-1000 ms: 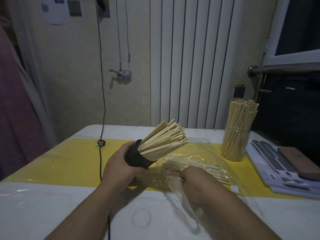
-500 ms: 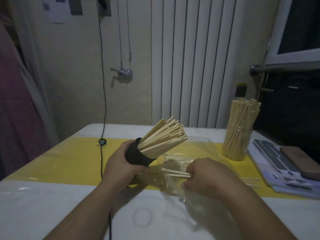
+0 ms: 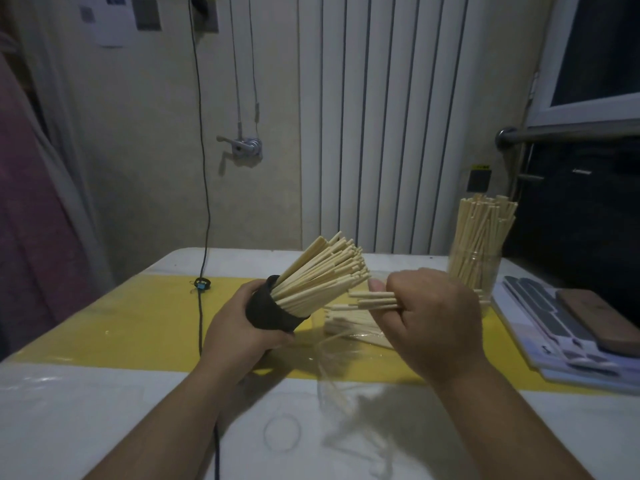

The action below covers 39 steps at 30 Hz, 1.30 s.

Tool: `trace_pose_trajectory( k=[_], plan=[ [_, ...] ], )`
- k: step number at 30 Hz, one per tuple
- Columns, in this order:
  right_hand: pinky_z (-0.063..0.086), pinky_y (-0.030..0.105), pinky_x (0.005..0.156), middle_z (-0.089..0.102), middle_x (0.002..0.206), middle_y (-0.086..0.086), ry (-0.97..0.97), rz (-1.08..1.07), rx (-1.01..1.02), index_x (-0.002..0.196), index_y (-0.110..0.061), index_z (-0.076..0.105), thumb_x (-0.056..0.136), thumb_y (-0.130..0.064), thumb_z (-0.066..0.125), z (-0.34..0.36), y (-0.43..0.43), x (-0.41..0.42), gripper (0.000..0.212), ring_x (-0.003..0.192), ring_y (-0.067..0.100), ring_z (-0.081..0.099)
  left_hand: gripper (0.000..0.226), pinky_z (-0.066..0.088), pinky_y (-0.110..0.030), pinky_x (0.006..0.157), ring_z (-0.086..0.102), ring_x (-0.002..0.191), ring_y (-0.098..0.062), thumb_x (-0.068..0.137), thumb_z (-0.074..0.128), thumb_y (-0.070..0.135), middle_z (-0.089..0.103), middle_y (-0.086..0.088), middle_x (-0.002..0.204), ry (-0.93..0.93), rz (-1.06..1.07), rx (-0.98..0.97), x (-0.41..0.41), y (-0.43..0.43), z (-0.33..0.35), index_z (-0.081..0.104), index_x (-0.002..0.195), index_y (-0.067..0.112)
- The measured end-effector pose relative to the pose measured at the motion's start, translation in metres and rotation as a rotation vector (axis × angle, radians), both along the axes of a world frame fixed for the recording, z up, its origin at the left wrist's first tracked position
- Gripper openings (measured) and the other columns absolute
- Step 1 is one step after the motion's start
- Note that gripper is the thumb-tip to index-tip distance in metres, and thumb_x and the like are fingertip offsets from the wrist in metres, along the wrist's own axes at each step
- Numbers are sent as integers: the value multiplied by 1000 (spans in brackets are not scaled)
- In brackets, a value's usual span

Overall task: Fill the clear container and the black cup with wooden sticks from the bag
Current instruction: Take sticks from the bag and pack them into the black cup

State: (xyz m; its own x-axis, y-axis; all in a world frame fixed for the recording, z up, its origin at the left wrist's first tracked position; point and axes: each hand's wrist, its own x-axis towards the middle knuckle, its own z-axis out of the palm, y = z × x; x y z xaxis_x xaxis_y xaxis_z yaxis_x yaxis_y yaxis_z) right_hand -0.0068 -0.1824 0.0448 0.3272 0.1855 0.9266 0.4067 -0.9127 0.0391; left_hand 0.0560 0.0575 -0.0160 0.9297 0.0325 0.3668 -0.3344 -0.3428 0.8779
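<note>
- Our left hand (image 3: 242, 329) grips the black cup (image 3: 273, 311) just as it did half a second ago, tilted with its mouth up and to the right above the yellow strip (image 3: 121, 323) of the table (image 3: 104, 410).
- The cup is packed with wooden sticks (image 3: 322, 275) that fan out towards the far right.
- Our right hand (image 3: 433, 320) was low on the bag a moment ago. Now it is raised clear of it, fingers curled round a few loose sticks (image 3: 374, 299).
- Those sticks lie level, their free ends pointing left, just beside the fan in the cup.
- The clear bag (image 3: 346, 362) lies crumpled on the table under and between our hands, with sticks left inside.
- The clear container (image 3: 474, 271) stands at the far right as before, full of upright sticks.
</note>
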Motion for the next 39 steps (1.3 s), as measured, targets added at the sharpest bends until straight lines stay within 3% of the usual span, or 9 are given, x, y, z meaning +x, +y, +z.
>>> trace_pose_trajectory(
  k=[6, 9, 13, 19, 26, 30, 36, 39],
  plan=[
    [33, 40, 59, 52, 72, 10, -151, 72, 133, 63, -6, 52, 104, -32, 40, -3, -1, 9, 50, 65, 25, 41, 81, 53, -31, 78, 58, 106, -6, 56, 93, 10, 62, 20, 113, -7, -9, 2, 1, 0, -1, 55, 118, 45],
    [33, 35, 52, 49, 72, 12, -222, 83, 184, 63, -4, 53, 106, -35, 38, -1, 1, 3, 54, 61, 23, 40, 81, 55, -37, 83, 58, 106, -7, 56, 93, 11, 63, 22, 111, -2, 0, 12, 2, 1, -1, 55, 119, 46],
    [32, 24, 49, 50, 74, 13, -285, 84, 234, 66, -1, 59, 106, -36, 39, 0, 2, -3, 57, 57, 19, 42, 78, 53, -31, 76, 58, 100, 2, 53, 93, 12, 62, 35, 100, -1, -7, -5, 1, 1, 0, 56, 106, 55],
    [35, 4, 73, 57, 82, 7, -180, 256, 444, 81, -2, 72, 98, -27, 55, 0, 9, -3, 35, 78, 0, 46, 77, 53, -30, 76, 58, 98, 3, 55, 92, 9, 61, 38, 98, -12, -18, 20, -1, 0, 1, 55, 104, 56],
    [39, 8, 73, 65, 77, -6, 49, 427, 665, 75, -13, 74, 97, -27, 60, -1, 19, -2, 29, 80, 4, 62, 77, 50, -25, 74, 60, 96, 6, 51, 92, 12, 62, 38, 100, -31, -24, 55, -5, -3, 5, 56, 102, 58],
    [38, 6, 74, 66, 77, -5, 62, 443, 673, 75, -13, 74, 97, -26, 60, 0, 22, -4, 29, 80, 1, 62, 78, 48, -22, 71, 58, 93, 13, 52, 92, 9, 61, 40, 101, -31, -26, 55, -6, -4, 6, 56, 103, 55],
    [37, 7, 76, 65, 76, 2, -92, 321, 693, 78, -8, 71, 99, -30, 53, -3, 20, -7, 35, 81, 1, 59, 77, 49, -23, 71, 57, 92, 16, 53, 91, 6, 62, 38, 100, -36, -52, 37, -7, -4, 6, 58, 106, 52],
    [38, 5, 74, 66, 74, 1, 2, 424, 739, 73, -10, 72, 98, -31, 57, 0, 24, -8, 36, 79, -1, 61, 77, 51, -27, 73, 59, 91, 13, 49, 90, 11, 64, 34, 100, -41, -52, 37, -7, -5, 6, 59, 107, 52]
  ],
)
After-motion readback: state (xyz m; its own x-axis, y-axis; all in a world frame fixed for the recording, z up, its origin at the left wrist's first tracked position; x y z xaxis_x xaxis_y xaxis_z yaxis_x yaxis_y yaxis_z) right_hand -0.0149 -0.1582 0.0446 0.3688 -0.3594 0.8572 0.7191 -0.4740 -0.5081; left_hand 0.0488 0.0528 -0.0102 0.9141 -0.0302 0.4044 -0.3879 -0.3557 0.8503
